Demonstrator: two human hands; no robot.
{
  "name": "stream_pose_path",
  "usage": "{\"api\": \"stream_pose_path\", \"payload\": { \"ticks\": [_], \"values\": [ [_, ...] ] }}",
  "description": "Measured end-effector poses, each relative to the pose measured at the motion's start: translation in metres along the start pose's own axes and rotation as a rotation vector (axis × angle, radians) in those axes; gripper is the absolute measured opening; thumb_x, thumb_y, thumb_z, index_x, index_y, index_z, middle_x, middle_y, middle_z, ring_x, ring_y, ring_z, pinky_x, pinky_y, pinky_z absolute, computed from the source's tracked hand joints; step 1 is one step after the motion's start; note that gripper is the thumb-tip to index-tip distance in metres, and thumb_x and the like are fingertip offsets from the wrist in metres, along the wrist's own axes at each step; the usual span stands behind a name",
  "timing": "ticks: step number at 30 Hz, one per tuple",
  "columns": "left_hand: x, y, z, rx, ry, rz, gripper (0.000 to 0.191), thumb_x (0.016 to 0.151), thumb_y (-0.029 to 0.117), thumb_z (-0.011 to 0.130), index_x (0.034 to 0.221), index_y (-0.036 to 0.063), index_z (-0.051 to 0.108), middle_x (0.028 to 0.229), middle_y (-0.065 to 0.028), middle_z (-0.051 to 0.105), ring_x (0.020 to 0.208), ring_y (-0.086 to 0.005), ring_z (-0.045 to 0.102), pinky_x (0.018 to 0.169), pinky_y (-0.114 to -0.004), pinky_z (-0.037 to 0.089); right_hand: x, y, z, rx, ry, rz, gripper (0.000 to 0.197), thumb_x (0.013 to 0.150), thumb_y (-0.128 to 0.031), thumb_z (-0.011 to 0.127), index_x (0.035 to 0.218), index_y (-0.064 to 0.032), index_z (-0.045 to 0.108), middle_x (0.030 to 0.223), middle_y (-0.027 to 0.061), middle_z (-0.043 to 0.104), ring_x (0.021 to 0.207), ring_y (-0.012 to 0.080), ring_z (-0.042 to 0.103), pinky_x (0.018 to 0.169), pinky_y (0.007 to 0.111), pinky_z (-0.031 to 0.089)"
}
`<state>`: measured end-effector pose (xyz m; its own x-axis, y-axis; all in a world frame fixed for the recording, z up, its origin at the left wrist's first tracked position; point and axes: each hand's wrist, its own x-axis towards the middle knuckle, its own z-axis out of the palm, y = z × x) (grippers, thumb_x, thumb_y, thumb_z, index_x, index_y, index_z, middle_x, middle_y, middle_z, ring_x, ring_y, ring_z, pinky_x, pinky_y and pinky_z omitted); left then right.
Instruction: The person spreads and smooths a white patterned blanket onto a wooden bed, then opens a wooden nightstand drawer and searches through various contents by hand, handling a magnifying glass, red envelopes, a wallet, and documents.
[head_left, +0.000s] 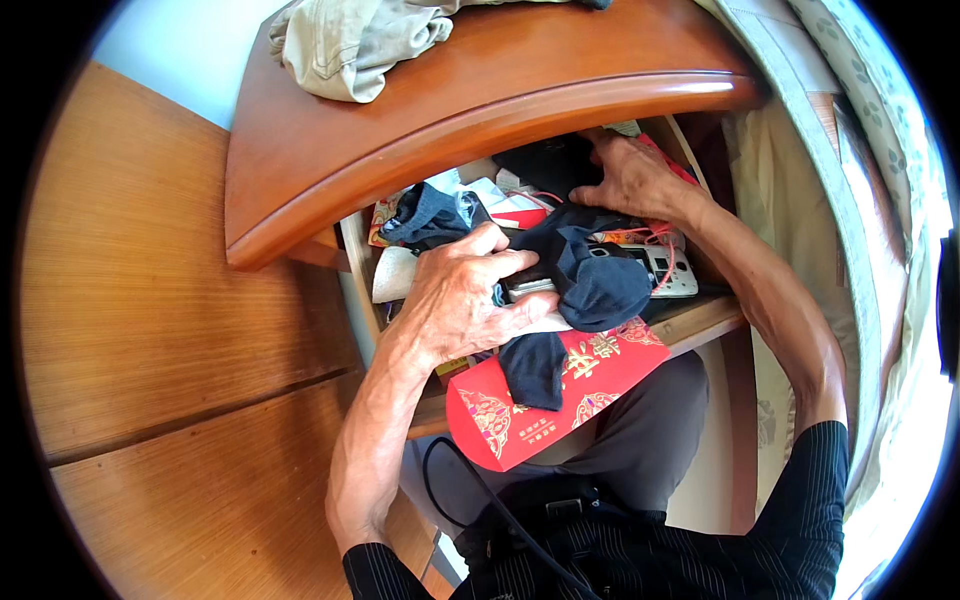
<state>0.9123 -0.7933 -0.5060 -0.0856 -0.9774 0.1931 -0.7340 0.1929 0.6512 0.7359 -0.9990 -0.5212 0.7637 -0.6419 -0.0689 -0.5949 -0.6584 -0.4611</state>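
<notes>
An open wooden drawer (697, 324) holds a jumble of dark socks, papers and small devices. My left hand (472, 292) reaches in from the left, its thumb and forefinger on either side of a silver-edged device (531, 287); whether it grips it is unclear. Beside those fingers lies a dark sock (606, 292). My right hand (634, 176) is at the back right, its fingers against black cloth (551, 165) and partly hidden. A red envelope (480, 427) with gold print lies across the drawer's front, a dark sock piece (534, 371) on it.
A white phone-like device with its inside exposed (671, 270) lies at the drawer's right, near a pink cord (664, 259). At the left are a bluish-dark sock (426, 214) and white cloth (394, 274). The wooden top (510, 67) overhangs the drawer, with beige trousers (337, 49) on it.
</notes>
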Motion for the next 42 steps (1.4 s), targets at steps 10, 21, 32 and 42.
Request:
{"api": "stream_pose_path", "payload": {
  "ticks": [10, 21, 32, 42],
  "values": [
    [0.001, -0.009, 0.01, -0.117, 0.278, -0.036, 0.037, 0.078, 0.03, 0.083, 0.087, -0.0032, 0.07, 0.084, -0.0158, 0.065, 0.069, -0.0297, 0.065, 0.063, -0.036, 0.053, -0.025, -0.019, -0.018, 0.12, -0.175, -0.346, 0.032, 0.076, -0.002, 0.071, 0.104, 0.0012, 0.056, 0.083, 0.0242, 0.065, 0.085, 0.0439, 0.064, 0.071, 0.049, 0.051],
    [0.004, -0.002, 0.011, -0.014, 0.152, -0.014, 0.019, 0.084, 0.005, 0.07, 0.102, -0.0014, 0.07, 0.105, -0.0159, 0.071, 0.1, -0.0319, 0.066, 0.09, -0.039, 0.052, -0.034, -0.004, -0.053, 0.356, -0.481, -0.556, 0.019, 0.082, -0.009, 0.064, 0.094, 0.005, 0.068, 0.09, 0.0223, 0.069, 0.087, 0.04, 0.066, 0.078, 0.043, 0.053],
    [0.007, -0.004, 0.006, -0.089, 0.123, 0.006, 0.019, 0.077, 0.002, 0.072, 0.096, -0.0024, 0.071, 0.101, -0.0165, 0.072, 0.096, -0.0315, 0.067, 0.088, -0.039, 0.051, 0.027, 0.028, 0.008, -0.47, -0.117, -0.161, 0.055, 0.09, -0.029, 0.064, 0.133, 0.0, 0.047, 0.133, 0.0236, 0.056, 0.127, 0.0387, 0.052, 0.107, 0.051, 0.039],
    [0.005, -0.01, 0.009, -0.108, 0.132, 0.003, 0.017, 0.078, 0.003, 0.072, 0.094, -0.0025, 0.07, 0.097, -0.0155, 0.072, 0.091, -0.0292, 0.067, 0.083, -0.037, 0.051, 0.022, 0.014, -0.004, -0.347, -0.169, -0.115, 0.072, 0.083, -0.034, 0.075, 0.139, -0.0017, 0.045, 0.14, 0.0265, 0.048, 0.133, 0.0434, 0.043, 0.111, 0.049, 0.036]
  ]
}}
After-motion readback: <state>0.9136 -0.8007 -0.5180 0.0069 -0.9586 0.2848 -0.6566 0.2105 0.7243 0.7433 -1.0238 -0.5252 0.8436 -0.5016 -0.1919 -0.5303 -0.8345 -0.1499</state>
